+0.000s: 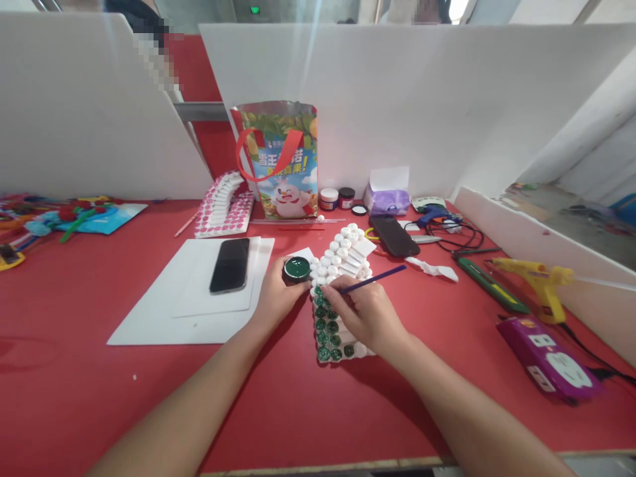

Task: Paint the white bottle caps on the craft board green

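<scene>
My left hand [278, 291] is wrapped round a small open jar of dark green paint [297, 267]. In my right hand [365, 311] is a thin dark blue paintbrush [377, 277], its tip end low among the fingers over a piece made of white rolled discs [334, 255]. Several discs along the near left part of this piece are dark green [321, 338]; those farther away are white. The right hand hides part of the piece and the brush tip. The jar stands against the piece's left side.
A phone [230, 265] lies on white boards [149, 315] at left. Behind stand a colourful bag [285, 162], a pink-patterned piece [223, 215] and jars [328, 199]. At right are another phone [395, 236], a green cutter [491, 285], a yellow glue gun [539, 278] and a purple power strip [549, 358].
</scene>
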`<act>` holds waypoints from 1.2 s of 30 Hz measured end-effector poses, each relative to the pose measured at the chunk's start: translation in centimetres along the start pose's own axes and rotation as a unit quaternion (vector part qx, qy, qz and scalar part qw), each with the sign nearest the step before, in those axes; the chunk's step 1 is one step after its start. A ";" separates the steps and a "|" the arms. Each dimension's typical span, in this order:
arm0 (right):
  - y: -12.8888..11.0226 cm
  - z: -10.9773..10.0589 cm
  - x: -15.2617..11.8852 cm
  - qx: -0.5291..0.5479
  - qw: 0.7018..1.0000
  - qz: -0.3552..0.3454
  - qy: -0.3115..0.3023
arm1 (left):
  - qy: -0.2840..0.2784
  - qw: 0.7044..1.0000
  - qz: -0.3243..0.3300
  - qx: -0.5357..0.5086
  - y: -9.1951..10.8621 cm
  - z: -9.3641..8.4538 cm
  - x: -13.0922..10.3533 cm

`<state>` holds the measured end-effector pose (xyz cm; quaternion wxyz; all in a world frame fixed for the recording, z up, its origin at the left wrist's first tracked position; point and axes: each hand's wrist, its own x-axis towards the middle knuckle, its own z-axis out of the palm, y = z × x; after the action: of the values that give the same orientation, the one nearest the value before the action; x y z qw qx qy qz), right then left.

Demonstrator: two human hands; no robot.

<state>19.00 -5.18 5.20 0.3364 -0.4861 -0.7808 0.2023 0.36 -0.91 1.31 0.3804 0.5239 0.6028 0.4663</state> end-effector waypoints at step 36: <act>-0.1 -0.2 0.1 -0.002 1.000 0.001 0.002 | -0.002 1.000 0.001 0.000 0.0 0.0 -0.2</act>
<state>19.07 -5.18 5.42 0.3365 -0.4878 -0.7803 0.1999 0.34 -1.07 1.32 0.3809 0.5255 0.6015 0.4658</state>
